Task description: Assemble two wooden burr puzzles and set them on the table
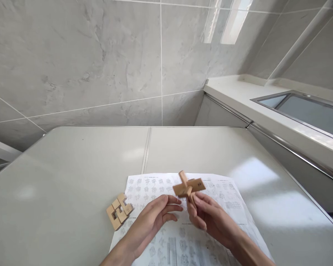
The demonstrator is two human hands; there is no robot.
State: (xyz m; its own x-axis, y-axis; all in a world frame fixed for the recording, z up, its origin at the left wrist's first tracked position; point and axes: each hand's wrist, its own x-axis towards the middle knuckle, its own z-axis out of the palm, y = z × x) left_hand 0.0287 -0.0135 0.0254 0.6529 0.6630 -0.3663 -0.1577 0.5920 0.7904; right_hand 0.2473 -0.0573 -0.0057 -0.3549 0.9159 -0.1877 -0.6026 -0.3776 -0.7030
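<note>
My right hand holds a small wooden puzzle assembly of crossed notched bars, pinched by its lower end and raised a little above the paper. My left hand is just left of it, fingers stretched out and slightly curled toward the puzzle, holding nothing; whether its fingertips touch the wood I cannot tell. A cluster of loose notched wooden blocks lies on the table to the left of my left hand, at the paper's left edge.
A printed instruction sheet with many small diagrams lies under both hands on a pale grey table with a centre seam. Tiled wall behind. A white counter with an inset sink runs along the right.
</note>
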